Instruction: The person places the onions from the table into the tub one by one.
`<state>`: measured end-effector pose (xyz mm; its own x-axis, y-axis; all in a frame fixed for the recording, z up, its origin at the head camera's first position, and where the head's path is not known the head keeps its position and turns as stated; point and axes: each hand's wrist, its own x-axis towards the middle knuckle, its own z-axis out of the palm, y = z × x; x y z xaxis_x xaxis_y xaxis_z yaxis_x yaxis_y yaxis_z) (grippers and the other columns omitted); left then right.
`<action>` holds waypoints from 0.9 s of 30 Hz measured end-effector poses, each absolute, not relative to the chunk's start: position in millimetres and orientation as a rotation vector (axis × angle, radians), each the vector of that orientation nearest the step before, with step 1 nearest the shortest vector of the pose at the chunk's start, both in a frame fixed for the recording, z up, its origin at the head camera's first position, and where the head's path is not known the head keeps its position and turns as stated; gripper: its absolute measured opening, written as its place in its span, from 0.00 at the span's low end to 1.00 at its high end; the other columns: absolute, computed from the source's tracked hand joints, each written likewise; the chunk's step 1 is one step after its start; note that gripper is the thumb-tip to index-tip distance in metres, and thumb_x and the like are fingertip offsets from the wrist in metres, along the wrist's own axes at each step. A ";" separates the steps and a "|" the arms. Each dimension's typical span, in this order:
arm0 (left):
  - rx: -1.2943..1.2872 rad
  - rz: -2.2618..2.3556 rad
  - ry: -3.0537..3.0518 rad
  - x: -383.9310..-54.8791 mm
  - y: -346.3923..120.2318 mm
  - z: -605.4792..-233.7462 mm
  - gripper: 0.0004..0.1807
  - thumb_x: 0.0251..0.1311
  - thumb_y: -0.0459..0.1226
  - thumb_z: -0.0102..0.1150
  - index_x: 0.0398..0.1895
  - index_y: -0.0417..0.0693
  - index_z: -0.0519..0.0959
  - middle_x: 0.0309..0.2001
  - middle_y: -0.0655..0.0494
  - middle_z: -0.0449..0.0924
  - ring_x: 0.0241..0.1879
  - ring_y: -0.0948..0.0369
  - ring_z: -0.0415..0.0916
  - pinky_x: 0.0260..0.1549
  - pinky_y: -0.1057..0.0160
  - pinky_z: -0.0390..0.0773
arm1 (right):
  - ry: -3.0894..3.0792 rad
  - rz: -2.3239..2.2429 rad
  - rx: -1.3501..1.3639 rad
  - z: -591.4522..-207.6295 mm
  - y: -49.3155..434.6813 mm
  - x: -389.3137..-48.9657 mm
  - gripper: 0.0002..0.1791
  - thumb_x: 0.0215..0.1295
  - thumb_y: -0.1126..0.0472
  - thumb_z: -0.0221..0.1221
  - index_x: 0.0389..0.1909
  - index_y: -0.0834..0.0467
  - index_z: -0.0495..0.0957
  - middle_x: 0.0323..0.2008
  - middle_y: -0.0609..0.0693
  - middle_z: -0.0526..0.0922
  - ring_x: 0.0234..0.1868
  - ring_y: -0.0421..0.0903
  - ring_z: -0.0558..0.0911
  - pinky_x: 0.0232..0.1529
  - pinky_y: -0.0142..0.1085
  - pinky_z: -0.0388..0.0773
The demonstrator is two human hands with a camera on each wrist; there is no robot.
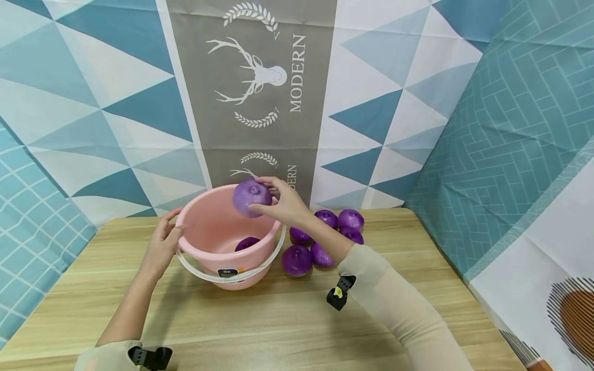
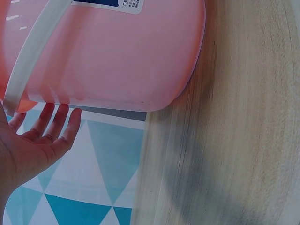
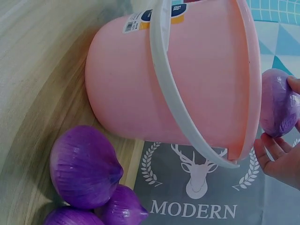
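Observation:
A pink bucket point(image 1: 204, 221) with a white handle point(image 1: 266, 270) hanging down at its front stands upright on the wooden table. My left hand point(image 1: 163, 239) grips its left rim, the thumb over the edge; in the left wrist view the fingers point(image 2: 55, 123) lie along the outer wall. Above the bucket's mouth, my right hand point(image 1: 285, 203) holds a purple onion point(image 1: 250, 197) between thumb and fingers. In the right wrist view that onion point(image 3: 277, 103) is just beyond the rim. Another dark purple onion point(image 1: 247, 243) lies inside the bucket, partly hidden by the front wall.
Several purple onions point(image 1: 297, 260) are clustered on the table point(image 1: 260, 324) right of the bucket, some behind my right forearm. A patterned cloth point(image 1: 371, 103) hangs behind the table's back edge, and more patterned cloth point(image 1: 524, 134) rises along the right side.

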<state>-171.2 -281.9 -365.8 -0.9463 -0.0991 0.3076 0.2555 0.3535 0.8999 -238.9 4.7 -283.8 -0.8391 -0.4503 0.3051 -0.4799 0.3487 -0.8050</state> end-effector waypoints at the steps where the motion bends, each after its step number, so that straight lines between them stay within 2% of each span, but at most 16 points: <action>1: -0.140 -1.625 -2.311 -171.2 -282.0 -365.9 0.26 0.69 0.39 0.42 0.69 0.46 0.56 0.37 0.72 0.73 0.25 0.72 0.74 0.21 0.72 0.78 | -2.550 1.547 0.887 -284.0 3.4 -239.0 0.36 0.52 0.54 0.68 0.63 0.50 0.66 0.58 0.53 0.72 0.59 0.53 0.74 0.58 0.47 0.74; 12: -0.153 -1.642 -2.295 -171.5 -282.1 -366.5 0.25 0.69 0.38 0.43 0.68 0.46 0.57 0.37 0.72 0.74 0.26 0.72 0.75 0.22 0.72 0.78 | -2.596 1.476 0.911 -287.4 -9.0 -238.5 0.35 0.51 0.51 0.68 0.61 0.49 0.68 0.56 0.52 0.73 0.56 0.50 0.74 0.54 0.40 0.77; 27: -0.133 -1.637 -2.311 -172.6 -283.1 -367.9 0.26 0.69 0.39 0.43 0.69 0.47 0.56 0.38 0.74 0.73 0.28 0.71 0.76 0.23 0.72 0.78 | -2.578 1.413 0.952 -289.5 -24.0 -234.4 0.34 0.50 0.51 0.69 0.60 0.48 0.69 0.55 0.48 0.74 0.53 0.45 0.74 0.54 0.38 0.74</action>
